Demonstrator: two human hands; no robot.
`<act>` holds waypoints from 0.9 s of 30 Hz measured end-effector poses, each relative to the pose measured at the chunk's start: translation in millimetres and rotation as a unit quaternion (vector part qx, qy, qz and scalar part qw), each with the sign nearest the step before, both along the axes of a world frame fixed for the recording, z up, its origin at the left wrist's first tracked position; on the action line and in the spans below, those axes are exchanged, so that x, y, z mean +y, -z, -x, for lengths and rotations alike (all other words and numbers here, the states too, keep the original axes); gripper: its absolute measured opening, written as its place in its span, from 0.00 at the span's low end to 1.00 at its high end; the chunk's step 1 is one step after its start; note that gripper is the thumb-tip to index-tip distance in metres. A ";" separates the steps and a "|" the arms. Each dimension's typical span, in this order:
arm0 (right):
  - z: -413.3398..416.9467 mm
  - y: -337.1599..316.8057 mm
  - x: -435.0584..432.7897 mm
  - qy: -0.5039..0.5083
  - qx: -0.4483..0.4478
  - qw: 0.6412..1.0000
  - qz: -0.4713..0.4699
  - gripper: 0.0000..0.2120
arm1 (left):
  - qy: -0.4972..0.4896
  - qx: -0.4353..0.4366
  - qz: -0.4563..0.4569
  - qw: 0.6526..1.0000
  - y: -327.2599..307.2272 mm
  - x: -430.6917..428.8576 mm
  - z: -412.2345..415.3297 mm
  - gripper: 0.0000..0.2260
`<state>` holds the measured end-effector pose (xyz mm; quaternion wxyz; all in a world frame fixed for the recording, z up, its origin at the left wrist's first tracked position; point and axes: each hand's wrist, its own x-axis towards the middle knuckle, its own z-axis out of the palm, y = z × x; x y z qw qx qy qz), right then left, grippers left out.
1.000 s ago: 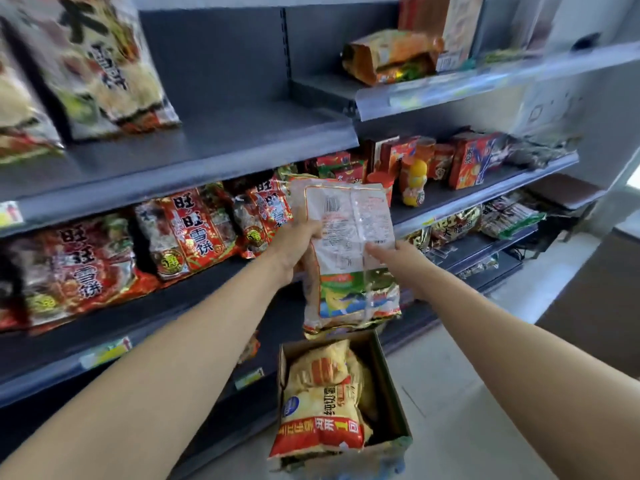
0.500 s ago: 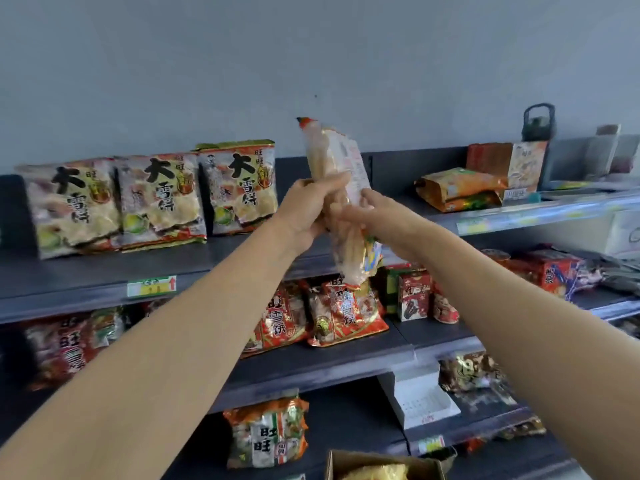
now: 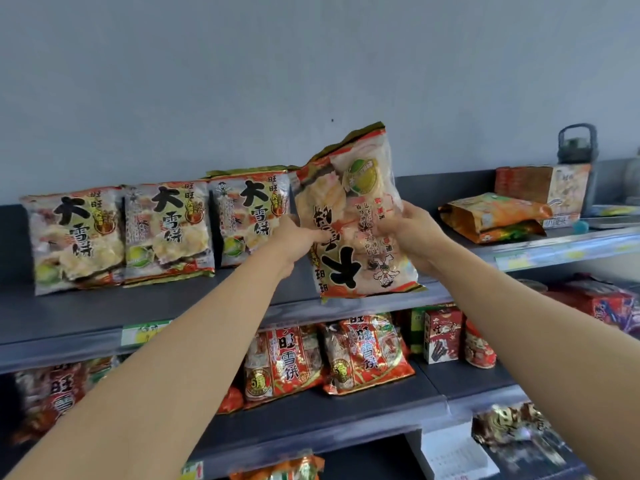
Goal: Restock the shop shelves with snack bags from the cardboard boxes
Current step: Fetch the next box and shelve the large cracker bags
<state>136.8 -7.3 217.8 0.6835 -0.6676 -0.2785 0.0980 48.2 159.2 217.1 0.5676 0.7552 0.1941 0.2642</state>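
At the top shelf [image 3: 173,306], both bare forearms reach up and forward, nearly straight, and converge on one snack bag [image 3: 360,216].

- Left hand [image 3: 294,239]: at the bag's left edge, fingers curled round it and gripping.
- Right hand [image 3: 412,233]: on the bag's right side, fingers wrapped behind and thumb on the front, also gripping.
- The bag is held upright but inverted, its print upside down. It tilts slightly left. Its lower seam sits at the shelf's front lip; I cannot tell whether it touches.
- The bag sits just right of three matching bags [image 3: 166,226], which stand in a row leaning against the back panel.

Writing:
- The shelved bags read 旺旺 in small characters and 大雪饼 in large black ones. Each has a green round badge low down.
- The held bag shows the same 大, inverted, and an upside-down cartoon figure.
- On the shelf below, the red bags [image 3: 287,362] read 旺旺 雪饼.
- A green-and-yellow price tag [image 3: 145,332] on the shelf lip is illegible.
- To the right, an orange packet [image 3: 495,216] lies flat, its print too blurred to read.
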 end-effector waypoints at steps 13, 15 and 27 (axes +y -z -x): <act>-124.8 14.0 76.6 0.061 0.030 0.998 -0.008 0.19 | 0.026 -0.043 0.118 0.992 12.7 86.5 -108.6 0.21; -138.4 17.2 89.1 0.083 0.015 0.996 -0.008 0.21 | 0.018 -0.057 0.104 0.993 14.5 95.6 -125.2 0.20; -175.5 15.1 139.0 0.295 -0.096 0.946 0.097 0.35 | -0.009 -0.075 -0.027 0.997 5.6 135.1 -171.5 0.22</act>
